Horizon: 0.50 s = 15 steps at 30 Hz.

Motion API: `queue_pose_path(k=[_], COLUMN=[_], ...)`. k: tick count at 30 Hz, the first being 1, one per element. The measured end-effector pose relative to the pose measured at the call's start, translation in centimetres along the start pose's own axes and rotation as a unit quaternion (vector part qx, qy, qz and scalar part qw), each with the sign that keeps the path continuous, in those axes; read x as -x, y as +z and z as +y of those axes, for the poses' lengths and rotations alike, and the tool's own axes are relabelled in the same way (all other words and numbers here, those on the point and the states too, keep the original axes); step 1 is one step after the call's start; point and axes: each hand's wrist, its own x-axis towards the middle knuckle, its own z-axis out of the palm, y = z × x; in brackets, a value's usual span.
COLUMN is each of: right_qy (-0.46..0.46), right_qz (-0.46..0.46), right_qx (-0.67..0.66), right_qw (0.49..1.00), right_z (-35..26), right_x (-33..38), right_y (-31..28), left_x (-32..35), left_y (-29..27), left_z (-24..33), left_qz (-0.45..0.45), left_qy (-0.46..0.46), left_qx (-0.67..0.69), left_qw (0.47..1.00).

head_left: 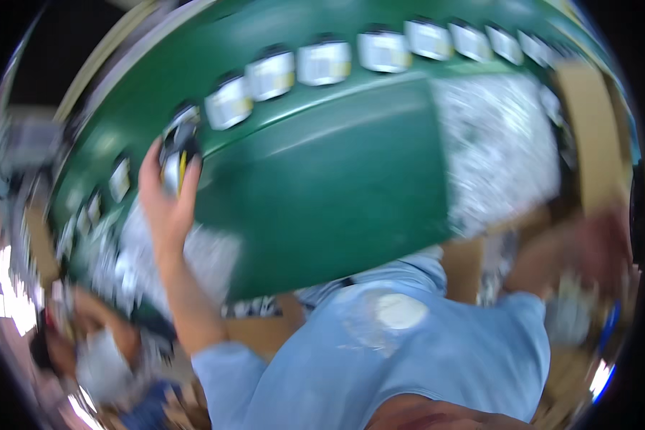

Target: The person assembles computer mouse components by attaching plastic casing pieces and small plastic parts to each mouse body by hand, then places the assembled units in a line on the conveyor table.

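Note:
My left hand reaches out over the far left of the green table. Its thumb and fingers are closed around a dark rounded item with a white and yellow label. Just beyond the fingertips stands another dark item with a pale face. At the right, next to a cardboard box, my right hand is badly smeared by motion. Its fingers cannot be made out, nor whether anything is in them.
A curved row of similar white-labelled items runs along the green table. Clear plastic bags lie in a pile at the right, with another plastic pile near my left forearm. A co-worker is at the lower left.

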Motion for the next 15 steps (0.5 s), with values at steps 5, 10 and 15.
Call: queue_pose_path(k=[5, 10, 15], right_qy=[0.315, 0.313, 0.308], right_qz=[-0.273, -0.44, -0.486], right_qx=[-0.013, -0.013, 0.008], right_qw=[0.909, 0.841, 0.818], right_z=[5.5, 5.9, 4.1], right_x=[6.6, 11.1, 13.0], right_y=[4.1, 5.8, 9.3], left_x=[5.1, 4.1, 4.5], left_y=[5.6, 11.3, 13.8], left_z=[6.2, 8.6, 9.1], left_qz=[-0.151, -0.204, -0.232], left_qy=[0.229, 0.287, 0.308], left_qx=[-0.057, 0.0, -0.001], left_qw=[0.96, 0.936, 0.923])
